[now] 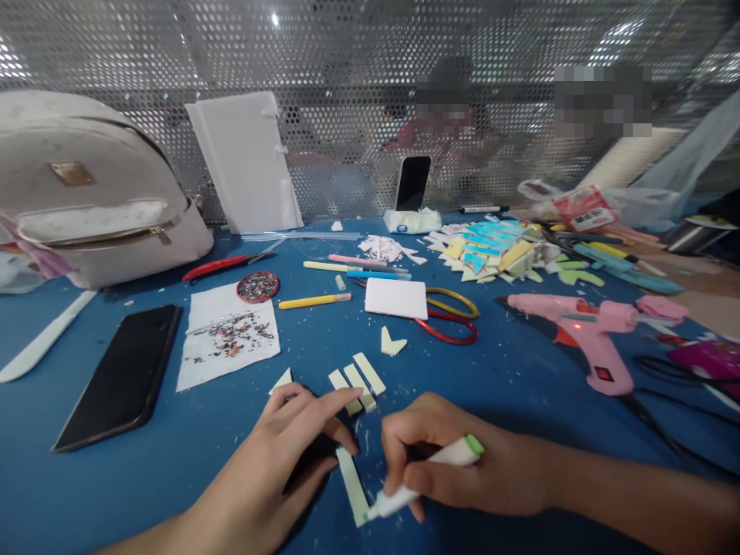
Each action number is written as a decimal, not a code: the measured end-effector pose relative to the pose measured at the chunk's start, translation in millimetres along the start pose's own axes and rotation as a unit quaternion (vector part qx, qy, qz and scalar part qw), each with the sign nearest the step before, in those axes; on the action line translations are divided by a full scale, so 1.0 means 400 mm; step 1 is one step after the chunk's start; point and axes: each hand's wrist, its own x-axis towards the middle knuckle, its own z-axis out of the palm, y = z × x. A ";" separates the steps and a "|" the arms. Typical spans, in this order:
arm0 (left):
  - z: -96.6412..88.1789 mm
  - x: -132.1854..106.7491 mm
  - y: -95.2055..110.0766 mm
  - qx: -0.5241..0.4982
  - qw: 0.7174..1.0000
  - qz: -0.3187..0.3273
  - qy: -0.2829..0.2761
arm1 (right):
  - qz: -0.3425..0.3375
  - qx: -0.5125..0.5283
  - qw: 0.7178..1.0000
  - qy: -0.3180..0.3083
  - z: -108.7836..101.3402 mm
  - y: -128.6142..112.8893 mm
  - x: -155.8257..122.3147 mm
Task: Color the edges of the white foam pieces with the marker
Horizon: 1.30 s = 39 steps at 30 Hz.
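My right hand [451, 455] is wrapped round a white marker with a green end [398, 493]. The marker's tip touches the lower end of a pale green strip [351, 486] on the blue table. My left hand [294, 447] lies with its fingers apart; a fingertip and the thumb are at the strip's upper end, and whether they press on it I cannot tell. Its index finger reaches over several short pale strips [370, 373]. A small pale piece [283, 381] shows behind the left knuckles, and a notched piece [392, 341] lies farther off.
A pink glue gun [601, 324] with its cable lies right. Scissors [456, 324] sit partly under a white card [396, 298]. Farther back are a heap of coloured paper pieces [497, 247] and a propped phone [414, 183]. Left are a black phone [121, 374] and a backpack [98, 193].
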 end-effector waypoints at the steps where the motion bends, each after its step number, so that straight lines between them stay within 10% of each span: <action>1: 0.000 0.000 0.001 -0.002 1.000 0.000 0.001 | 0.002 0.006 1.000 0.001 0.000 -0.001 -0.001; 29: 0.019 -0.015 0.011 0.134 0.990 0.010 0.034 | -0.004 -0.087 0.992 0.095 0.009 -0.008 -0.009; 39: -0.046 0.039 -0.010 0.276 0.955 -0.050 0.101 | -0.069 -0.022 0.987 0.147 0.005 0.016 -0.015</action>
